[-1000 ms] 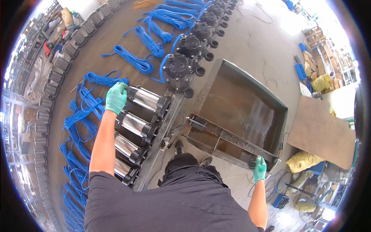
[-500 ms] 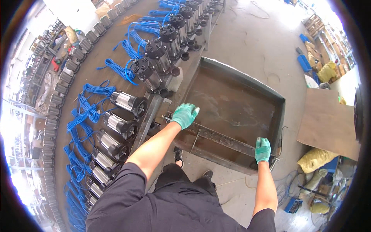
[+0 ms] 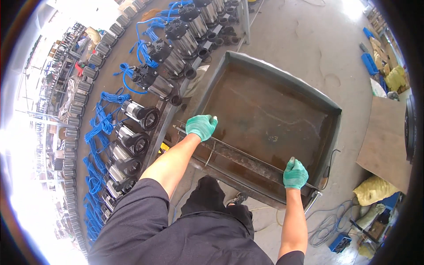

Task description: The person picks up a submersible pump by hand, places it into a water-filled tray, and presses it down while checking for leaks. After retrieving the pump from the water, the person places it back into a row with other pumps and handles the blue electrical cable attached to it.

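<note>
Tray (image 3: 269,115), a wide rusty-brown metal pan with raised walls, sits low in front of the person on a metal frame over the concrete floor (image 3: 309,39). Its long axis runs from near left to far right. Both gloved hands are on the near rail (image 3: 247,154): the left hand (image 3: 201,126) closed over its left end, the right hand (image 3: 295,173) clamped on its right end. Neither hand is nearer; each has a grip on one end. Beside the tray, pumps (image 3: 145,115) with blue cables (image 3: 99,128) lie in a row. The frame's underside is hidden.
</note>
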The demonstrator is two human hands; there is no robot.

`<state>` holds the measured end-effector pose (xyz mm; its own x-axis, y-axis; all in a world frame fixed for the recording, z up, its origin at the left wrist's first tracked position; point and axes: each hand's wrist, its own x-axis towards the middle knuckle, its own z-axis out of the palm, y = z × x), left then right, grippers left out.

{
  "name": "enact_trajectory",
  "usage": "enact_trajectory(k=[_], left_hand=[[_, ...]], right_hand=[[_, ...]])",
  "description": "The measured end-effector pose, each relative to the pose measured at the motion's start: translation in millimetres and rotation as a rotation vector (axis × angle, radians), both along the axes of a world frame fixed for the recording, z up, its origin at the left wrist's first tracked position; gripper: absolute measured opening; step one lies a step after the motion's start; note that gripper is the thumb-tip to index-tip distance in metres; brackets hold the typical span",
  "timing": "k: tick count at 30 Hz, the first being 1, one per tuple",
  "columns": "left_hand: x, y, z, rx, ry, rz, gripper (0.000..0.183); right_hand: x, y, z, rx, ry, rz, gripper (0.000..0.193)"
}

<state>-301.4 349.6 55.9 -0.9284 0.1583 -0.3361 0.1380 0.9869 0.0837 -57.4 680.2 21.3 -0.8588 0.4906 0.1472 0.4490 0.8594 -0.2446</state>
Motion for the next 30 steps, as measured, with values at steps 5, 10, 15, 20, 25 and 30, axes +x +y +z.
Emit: enact_trajectory(k=[5, 10, 15, 20, 25, 30], left_hand=[[-27, 12, 7, -0.042, 0.000, -0.007, 0.046], [-55, 17, 8, -0.090, -0.017, -0.029, 0.050], [-71, 45, 5, -0.015, -0.008, -0.007, 0.050], [-103, 61, 2, -0.030, -0.008, 0.015, 0.051], [-130, 90, 9, 0.027, 0.021, 0.010, 0.052], [-171, 111, 3, 0.032, 0.007, -0.006, 0.053]], right_hand=[[-11, -4, 4, 0.001, 0.016, -0.003, 0.037], [-38, 1, 0, 0.035, 0.069, -0.014, 0.036], [-67, 35, 1, 0.104, 0.088, -0.041, 0.036], [-103, 59, -1, 0.062, 0.017, -0.064, 0.040], [-136, 86, 0, 0.084, 0.074, -0.074, 0.039], [-181, 117, -2, 0.095, 0.065, -0.084, 0.043]])
